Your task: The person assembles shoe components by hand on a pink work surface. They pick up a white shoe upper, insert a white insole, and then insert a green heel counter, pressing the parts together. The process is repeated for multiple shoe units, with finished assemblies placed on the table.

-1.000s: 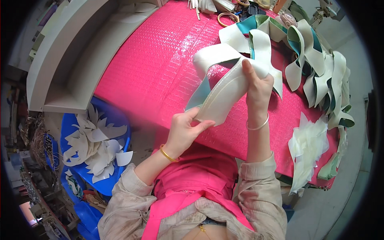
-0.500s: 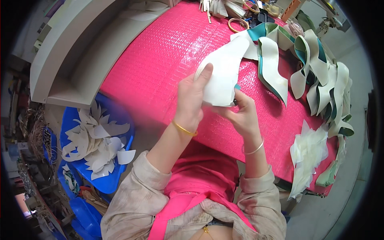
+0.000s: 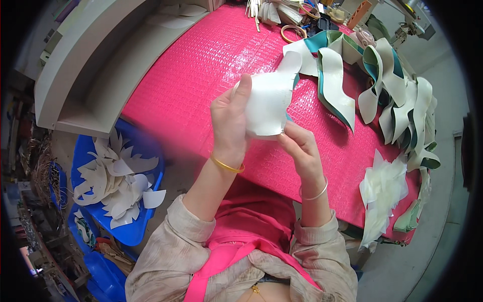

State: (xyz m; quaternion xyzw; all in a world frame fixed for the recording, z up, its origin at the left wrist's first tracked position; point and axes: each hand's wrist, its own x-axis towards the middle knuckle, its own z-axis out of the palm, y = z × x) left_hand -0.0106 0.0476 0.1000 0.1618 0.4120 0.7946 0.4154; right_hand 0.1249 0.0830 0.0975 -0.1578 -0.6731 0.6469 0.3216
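Both hands hold one white cut sheet piece (image 3: 271, 98) with a curved neck, raised above the pink textured table (image 3: 201, 65). My left hand (image 3: 230, 118) grips its left edge, thumb pressed on the face. My right hand (image 3: 301, 146) pinches its lower right corner. A teal edge shows behind the piece. A row of similar white and teal cut pieces (image 3: 392, 85) lies along the table's right side.
A pile of thin translucent white pieces (image 3: 382, 189) sits near the table's right front corner. A blue bin (image 3: 151, 176) of white offcuts stands on the floor to the left. A grey shelf unit (image 3: 90, 65) borders the table's left. Rings and tools lie at the far edge.
The long white piece has been folded or gathered into a compact shape. My left hand rose onto its left edge, and my right hand dropped to its lower corner.
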